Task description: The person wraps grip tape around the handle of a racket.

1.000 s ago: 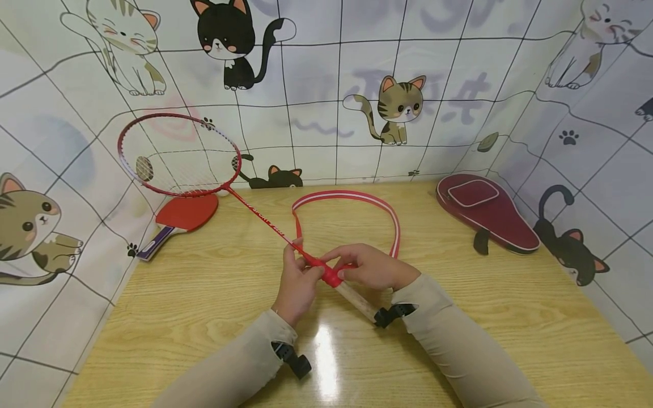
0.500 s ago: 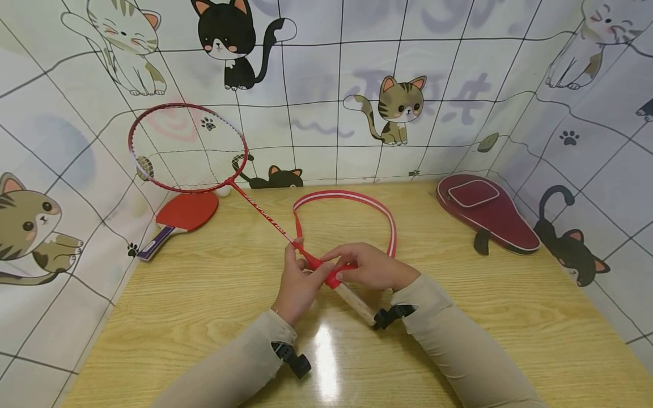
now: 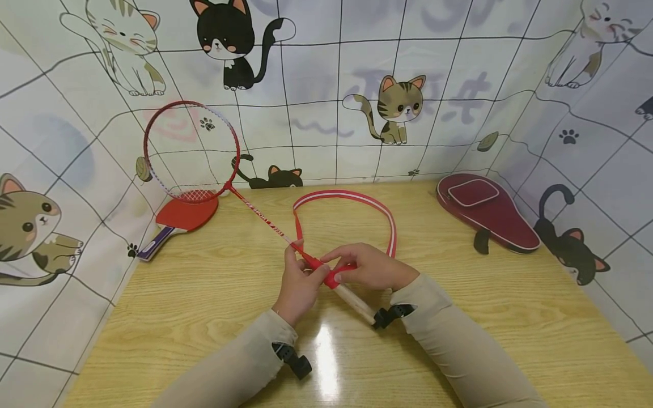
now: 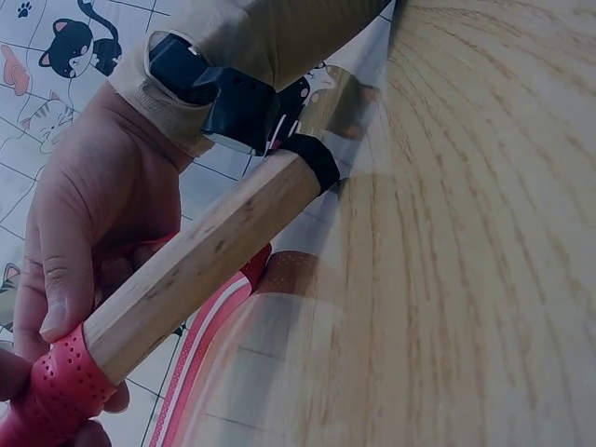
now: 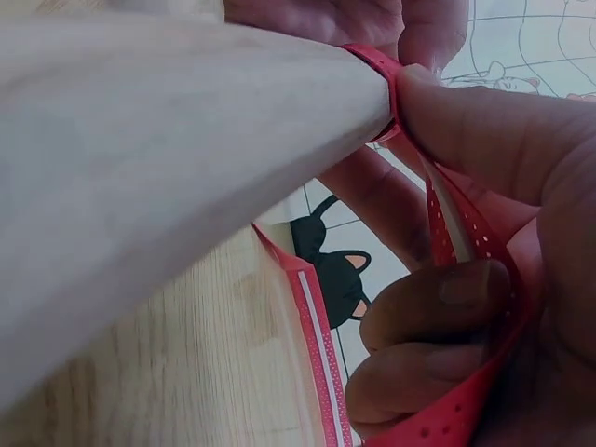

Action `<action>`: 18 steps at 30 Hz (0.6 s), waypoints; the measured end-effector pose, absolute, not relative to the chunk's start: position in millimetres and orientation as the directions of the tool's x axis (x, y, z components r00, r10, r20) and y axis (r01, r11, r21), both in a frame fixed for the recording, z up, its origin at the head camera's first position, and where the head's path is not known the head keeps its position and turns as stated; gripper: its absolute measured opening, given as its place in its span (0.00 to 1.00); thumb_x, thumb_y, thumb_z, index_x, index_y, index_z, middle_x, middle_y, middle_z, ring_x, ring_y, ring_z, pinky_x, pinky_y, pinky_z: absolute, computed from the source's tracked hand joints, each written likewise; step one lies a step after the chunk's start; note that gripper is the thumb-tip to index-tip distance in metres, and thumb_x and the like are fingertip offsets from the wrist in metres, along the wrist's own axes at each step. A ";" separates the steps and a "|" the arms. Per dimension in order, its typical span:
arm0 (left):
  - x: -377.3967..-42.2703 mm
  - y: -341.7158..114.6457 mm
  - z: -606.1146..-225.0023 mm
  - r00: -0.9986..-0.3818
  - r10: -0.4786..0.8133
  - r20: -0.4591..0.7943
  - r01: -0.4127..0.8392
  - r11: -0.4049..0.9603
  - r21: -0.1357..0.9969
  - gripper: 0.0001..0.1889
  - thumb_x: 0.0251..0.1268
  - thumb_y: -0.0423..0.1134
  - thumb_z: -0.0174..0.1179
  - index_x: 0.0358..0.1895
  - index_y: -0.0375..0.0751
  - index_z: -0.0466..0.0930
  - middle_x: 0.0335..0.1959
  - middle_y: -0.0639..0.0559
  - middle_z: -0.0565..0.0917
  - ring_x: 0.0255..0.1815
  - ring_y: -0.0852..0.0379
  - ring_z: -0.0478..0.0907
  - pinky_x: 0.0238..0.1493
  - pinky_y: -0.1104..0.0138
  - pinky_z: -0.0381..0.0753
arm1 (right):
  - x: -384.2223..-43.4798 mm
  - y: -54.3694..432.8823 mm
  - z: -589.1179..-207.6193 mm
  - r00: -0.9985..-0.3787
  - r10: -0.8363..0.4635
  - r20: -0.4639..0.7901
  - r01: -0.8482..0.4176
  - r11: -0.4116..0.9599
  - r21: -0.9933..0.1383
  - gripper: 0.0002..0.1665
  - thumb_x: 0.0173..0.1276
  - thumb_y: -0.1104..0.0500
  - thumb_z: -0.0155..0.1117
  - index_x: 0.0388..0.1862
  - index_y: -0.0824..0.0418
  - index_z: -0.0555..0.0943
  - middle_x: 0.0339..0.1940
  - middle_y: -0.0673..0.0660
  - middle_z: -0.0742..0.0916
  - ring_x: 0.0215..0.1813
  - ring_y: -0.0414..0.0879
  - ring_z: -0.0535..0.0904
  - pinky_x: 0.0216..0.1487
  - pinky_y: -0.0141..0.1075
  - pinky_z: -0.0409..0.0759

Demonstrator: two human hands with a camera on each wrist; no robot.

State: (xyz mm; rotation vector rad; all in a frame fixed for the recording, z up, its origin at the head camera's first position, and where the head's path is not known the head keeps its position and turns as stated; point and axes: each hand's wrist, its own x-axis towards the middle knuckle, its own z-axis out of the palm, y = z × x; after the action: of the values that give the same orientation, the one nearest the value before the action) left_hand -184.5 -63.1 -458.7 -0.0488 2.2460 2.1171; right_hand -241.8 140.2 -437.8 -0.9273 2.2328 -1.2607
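Observation:
A red badminton racket [image 3: 260,217] slants across the head view, head raised at the far left. Its bare wooden handle [image 3: 355,304] points toward me and ends in a black band. Red perforated grip tape [image 4: 65,391] is wrapped round the upper handle. The loose tape arcs over the table, its white-striped underside showing in the right wrist view. My left hand [image 3: 301,283] holds the racket at the handle's top, thumb across the wrapped part. Close beside it, my right hand [image 3: 374,266] pinches the tape against the handle; the tape runs through its curled fingers [image 5: 419,317].
A red table tennis bat [image 3: 189,212] lies at the back left, partly behind the racket head. At the back right rests a dark red bat case [image 3: 484,209]. Cat-patterned cloth [image 3: 316,73] stands round the wooden table [image 3: 204,294].
The racket has turned about its shaft, so its head looks narrower and more upright. My left thumb has shifted along the wrap. My right hand stays nearly in place.

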 end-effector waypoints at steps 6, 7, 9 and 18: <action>-184.9 -62.3 -460.1 -0.998 0.013 -0.059 -0.058 0.036 0.998 0.38 0.72 0.31 0.61 0.77 0.47 0.50 0.49 0.35 0.83 0.41 0.50 0.87 0.43 0.61 0.80 | -241.9 140.6 -435.7 -0.673 -0.737 -0.057 -0.312 0.353 -0.882 0.28 0.73 0.63 0.71 0.71 0.52 0.81 0.44 0.51 0.93 0.40 0.48 0.85 0.37 0.33 0.77; -185.0 -62.2 -460.3 -0.998 0.012 -0.058 -0.058 0.031 0.998 0.38 0.71 0.31 0.61 0.77 0.47 0.50 0.49 0.35 0.83 0.41 0.50 0.87 0.43 0.61 0.80 | -241.8 140.7 -434.9 -0.672 -0.739 -0.058 -0.312 0.353 -0.882 0.28 0.73 0.64 0.70 0.71 0.52 0.81 0.44 0.51 0.92 0.40 0.48 0.85 0.37 0.33 0.77; -185.6 -62.1 -461.1 -0.998 0.012 -0.055 -0.055 0.018 0.998 0.38 0.70 0.30 0.61 0.77 0.46 0.50 0.50 0.34 0.82 0.41 0.50 0.87 0.44 0.60 0.81 | -242.0 140.8 -433.9 -0.670 -0.740 -0.063 -0.311 0.357 -0.881 0.28 0.73 0.65 0.70 0.71 0.52 0.81 0.45 0.52 0.92 0.41 0.48 0.86 0.37 0.33 0.78; -186.6 -61.9 -464.0 -0.998 0.030 -0.053 -0.054 -0.056 0.997 0.39 0.66 0.25 0.58 0.77 0.45 0.50 0.57 0.29 0.81 0.48 0.47 0.88 0.48 0.58 0.81 | -244.2 144.9 -434.7 -0.657 -0.748 -0.094 -0.299 0.373 -0.878 0.30 0.75 0.66 0.66 0.73 0.47 0.80 0.42 0.50 0.92 0.39 0.50 0.85 0.38 0.34 0.77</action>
State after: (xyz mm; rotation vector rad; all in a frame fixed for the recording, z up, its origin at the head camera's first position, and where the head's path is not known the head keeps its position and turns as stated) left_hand -186.6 -61.9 -464.0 -0.0271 2.1170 2.2418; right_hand -244.2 144.9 -434.7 -0.9025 2.1539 -1.2297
